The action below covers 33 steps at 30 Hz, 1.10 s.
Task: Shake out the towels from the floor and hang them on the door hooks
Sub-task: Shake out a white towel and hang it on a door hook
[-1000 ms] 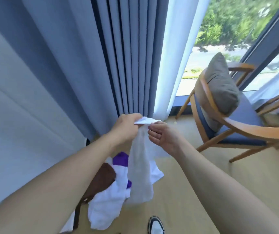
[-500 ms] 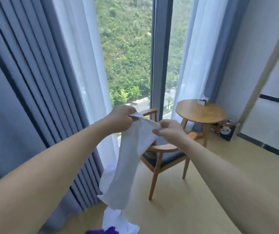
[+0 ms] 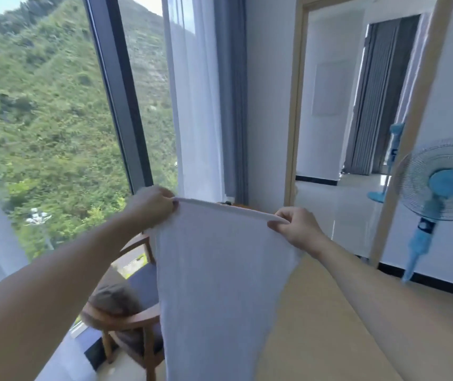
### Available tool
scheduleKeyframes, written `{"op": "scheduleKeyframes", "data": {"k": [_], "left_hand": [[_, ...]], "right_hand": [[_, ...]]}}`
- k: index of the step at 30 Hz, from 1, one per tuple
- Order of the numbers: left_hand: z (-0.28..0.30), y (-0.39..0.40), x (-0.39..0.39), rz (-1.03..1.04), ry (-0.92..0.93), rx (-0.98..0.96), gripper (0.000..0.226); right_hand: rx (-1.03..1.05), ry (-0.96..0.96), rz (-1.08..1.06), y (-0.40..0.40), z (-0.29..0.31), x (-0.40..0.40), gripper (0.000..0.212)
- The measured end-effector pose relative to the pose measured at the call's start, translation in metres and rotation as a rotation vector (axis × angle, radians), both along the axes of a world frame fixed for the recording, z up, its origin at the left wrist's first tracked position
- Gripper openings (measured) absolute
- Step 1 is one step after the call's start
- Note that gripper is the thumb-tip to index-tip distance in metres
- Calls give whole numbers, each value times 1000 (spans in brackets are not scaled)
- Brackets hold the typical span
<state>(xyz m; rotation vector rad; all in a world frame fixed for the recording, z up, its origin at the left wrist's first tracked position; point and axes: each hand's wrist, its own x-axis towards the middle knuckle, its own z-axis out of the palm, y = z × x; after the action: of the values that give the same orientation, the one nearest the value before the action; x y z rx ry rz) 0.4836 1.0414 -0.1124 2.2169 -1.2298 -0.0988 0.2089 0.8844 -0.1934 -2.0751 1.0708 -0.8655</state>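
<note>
Pinching white towel [image 3: 220,284] taut by top corners, left hand [image 3: 151,206] and right hand [image 3: 296,228].

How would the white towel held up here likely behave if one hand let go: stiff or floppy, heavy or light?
Probably floppy: the white towel hangs limp below the edge stretched between the left hand and the right hand. Likely light, since fingertip pinches hold it. Released at one corner, it would probably swing and bunch.
</note>
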Motion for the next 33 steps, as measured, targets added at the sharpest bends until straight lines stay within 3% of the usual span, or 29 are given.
{"op": "scheduleKeyframes", "data": {"k": [6,15,18,27,30,33], "left_hand": [[-11,-122,-60,-70,90,51,23],[-43,-306,-117,-210,576,-91,6],[-46,-381,-132,-272,693,-118,12],[-35,-605,-148,-542,733,-96,24],[-34,-657,-144,-547,740,-109,38],[-37,-700,-131,-507,709,-137,33]], "right_hand": [[-58,43,-188,-99,5,-101,15],[49,-75,-522,-224,-26,-209,32],[26,-72,-586,-273,-25,-222,49],[21,-138,-766,-446,9,-260,50],[26,-155,-759,-499,13,-260,42],[28,-175,-723,-555,12,-248,46]]}}
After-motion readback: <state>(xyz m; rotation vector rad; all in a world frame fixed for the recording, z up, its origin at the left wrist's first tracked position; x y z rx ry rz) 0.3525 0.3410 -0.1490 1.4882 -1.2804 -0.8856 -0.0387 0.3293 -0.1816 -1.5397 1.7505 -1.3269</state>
